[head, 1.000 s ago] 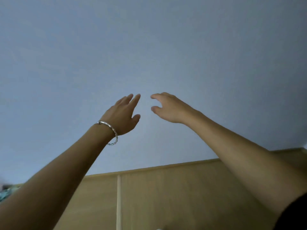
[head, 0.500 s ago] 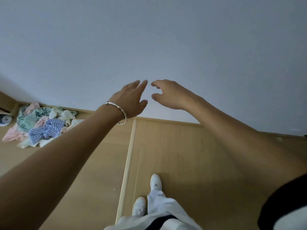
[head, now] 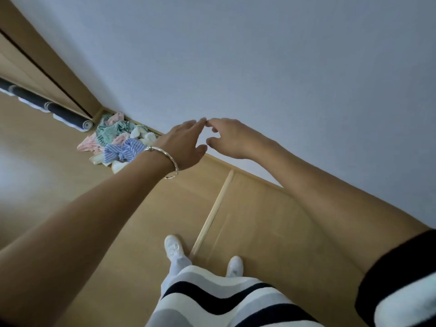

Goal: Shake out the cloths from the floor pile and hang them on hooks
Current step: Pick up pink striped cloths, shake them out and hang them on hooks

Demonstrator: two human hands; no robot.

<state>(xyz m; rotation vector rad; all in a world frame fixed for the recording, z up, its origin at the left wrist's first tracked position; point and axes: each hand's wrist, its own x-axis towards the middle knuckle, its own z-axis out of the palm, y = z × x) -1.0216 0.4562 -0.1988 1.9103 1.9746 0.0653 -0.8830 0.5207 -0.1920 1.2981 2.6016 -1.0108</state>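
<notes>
- The left hand [head: 186,145] is held out at arm's length, fingers straight and relaxed, holding nothing; a silver bracelet [head: 171,165] sits at the wrist.
- The right hand [head: 232,138] is stretched out beside it, fingers loosely bent and also empty. The fingertips of the two hands nearly meet in front of the pale wall [head: 259,55].
- The pile of cloths [head: 113,140] lies on the wooden floor [head: 59,185] at the foot of the wall, close to the corner, with a blue-striped cloth [head: 125,151] on its near side.
- The relation that matters: the pile lies to the left of both hands and lower, down at floor level. Its long axis follows the base of the wall. The left hand is nearer it, its wrist overlapping the pile's edge in this view.
- My judgement: no cloth is in hand yet, so a reach down and leftward comes next.
- No hooks are in view.
- A dark rolled mat [head: 68,114] lies just left of the pile.
- No brand, label or readable writing shows anywhere.
</notes>
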